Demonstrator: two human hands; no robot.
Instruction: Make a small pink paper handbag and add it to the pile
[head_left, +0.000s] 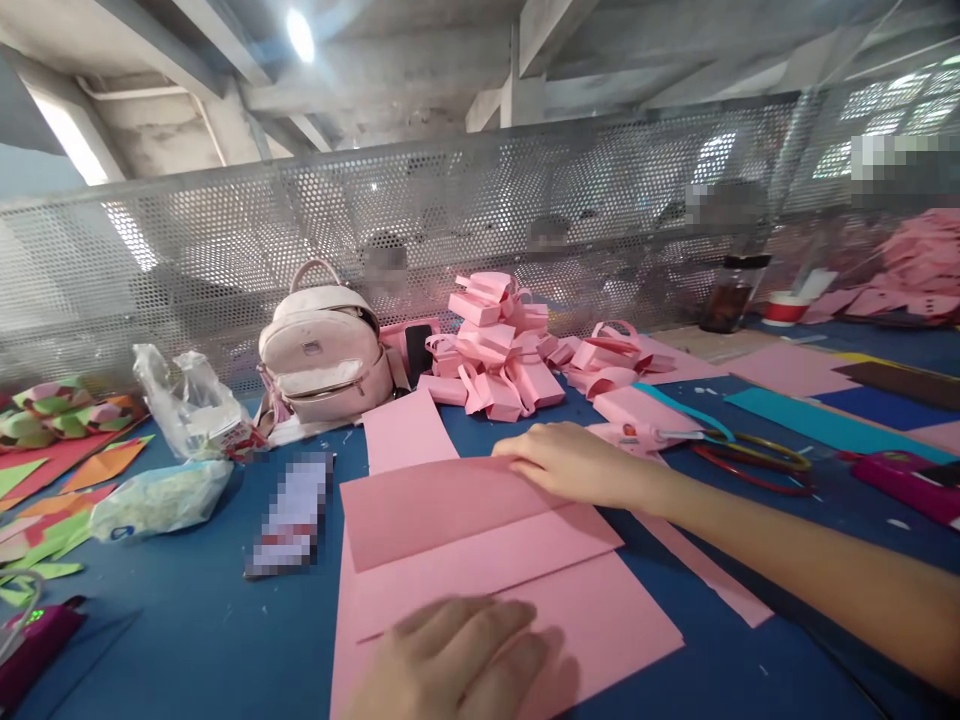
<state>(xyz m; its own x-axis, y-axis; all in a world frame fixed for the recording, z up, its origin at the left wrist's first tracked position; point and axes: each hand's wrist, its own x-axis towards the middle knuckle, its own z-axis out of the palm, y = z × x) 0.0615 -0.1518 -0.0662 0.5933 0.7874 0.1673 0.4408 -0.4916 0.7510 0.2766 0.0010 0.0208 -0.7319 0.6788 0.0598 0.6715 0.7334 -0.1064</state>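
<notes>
Pink sheet point(480, 560): folded, flat on the blue table point(187, 640), in front of the backpack point(324, 345).
My left hand point(457, 655): fingers flat, pressing its near part.
My right hand point(574, 462): fingers flat, holding its far fold.

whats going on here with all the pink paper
A person is folding a sheet of pink paper on a blue table. The left hand lies flat on the near part of the sheet, and the right hand presses on the far edge of the folded-over flap. Behind it sit a pile of folded pink pieces and a pale backpack.
</notes>
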